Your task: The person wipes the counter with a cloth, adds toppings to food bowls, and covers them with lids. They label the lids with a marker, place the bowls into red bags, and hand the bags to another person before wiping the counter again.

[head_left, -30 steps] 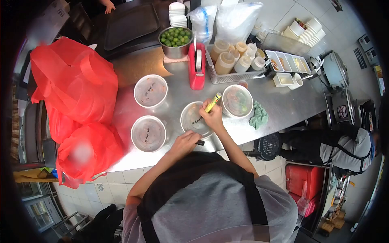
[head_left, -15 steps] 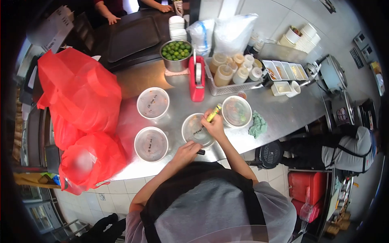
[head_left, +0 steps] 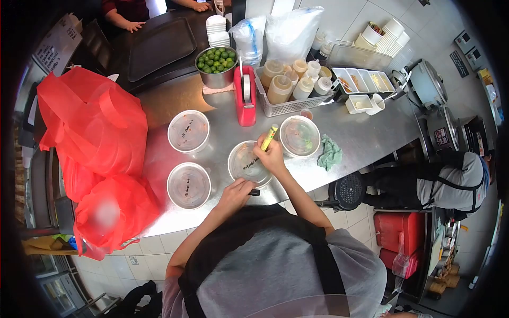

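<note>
My right hand [head_left: 272, 159] is closed round a yellow marker [head_left: 269, 137], its lower end down at the lid of a round tub [head_left: 241, 165] in front of me. Dark handwriting shows on that lid, partly covered by the hand. At the tub's near edge, my left hand [head_left: 236, 195] is closed with a black marker cap [head_left: 255, 192] sticking out of its fingers. Another lidded tub [head_left: 300, 136], without visible writing, stands just right of my right hand. Two more tubs, an upper one [head_left: 189, 131] and a lower one [head_left: 189, 185], stand to the left with writing on their lids.
Red bags [head_left: 101, 138] fill the counter's left end. Behind the tubs stand a red tape dispenser [head_left: 245, 108], a pot of limes [head_left: 216, 79] and a basket of sauce bottles [head_left: 297, 106]. A green cloth [head_left: 331, 153] lies right. Other people are at the back and right.
The whole view has shifted, so the counter appears further left and slightly higher. My right hand stays over the same lid with the marker. My left hand still holds the cap.
</note>
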The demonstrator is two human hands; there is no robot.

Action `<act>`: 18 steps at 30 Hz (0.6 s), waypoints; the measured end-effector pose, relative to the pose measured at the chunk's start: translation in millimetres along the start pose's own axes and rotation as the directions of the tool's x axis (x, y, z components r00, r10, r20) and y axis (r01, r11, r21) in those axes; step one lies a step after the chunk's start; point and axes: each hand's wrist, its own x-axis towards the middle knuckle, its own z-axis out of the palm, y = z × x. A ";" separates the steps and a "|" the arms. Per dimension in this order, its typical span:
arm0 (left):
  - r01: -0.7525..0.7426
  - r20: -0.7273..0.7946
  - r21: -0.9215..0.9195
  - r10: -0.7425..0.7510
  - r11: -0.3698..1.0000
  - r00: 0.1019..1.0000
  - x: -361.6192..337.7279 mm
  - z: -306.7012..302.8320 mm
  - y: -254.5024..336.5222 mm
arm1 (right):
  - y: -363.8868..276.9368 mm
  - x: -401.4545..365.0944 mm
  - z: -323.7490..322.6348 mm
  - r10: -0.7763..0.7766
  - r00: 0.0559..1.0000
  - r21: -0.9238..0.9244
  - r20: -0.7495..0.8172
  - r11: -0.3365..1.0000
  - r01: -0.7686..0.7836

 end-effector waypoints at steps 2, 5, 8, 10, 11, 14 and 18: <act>0.006 -0.001 -0.005 -0.006 1.000 1.000 1.3 -2.5 2.7 | -5.3 1.3 -1.0 0.011 1.000 0.017 -0.016 1.000 -0.011; 0.001 -0.009 -0.003 -0.001 1.000 1.000 0.5 -0.5 0.4 | -7.8 1.3 -2.8 0.028 1.000 -0.021 -0.005 0.999 -0.028; 0.010 -0.002 0.001 -0.010 1.000 1.000 0.4 0.0 0.2 | -6.4 0.9 -3.4 0.023 1.000 -0.066 0.019 0.998 -0.022; 0.010 -0.003 0.007 -0.010 1.000 1.000 1.2 -0.2 0.6 | -5.2 0.4 -3.7 -0.007 0.999 -0.100 0.037 0.995 0.011; 0.010 -0.003 0.010 -0.010 1.000 1.000 1.1 -0.1 0.8 | -5.1 -0.1 -3.6 0.002 0.999 -0.079 0.035 0.997 0.001; 0.046 0.032 -0.011 -0.046 0.999 0.998 -1.4 0.7 -1.2 | -1.4 1.3 -2.7 0.009 1.000 0.014 0.028 1.000 -0.009; 0.090 0.007 0.004 -0.090 0.996 0.996 -0.6 -6.2 2.7 | 8.8 6.8 -6.8 0.142 0.984 0.392 -0.109 0.916 -0.089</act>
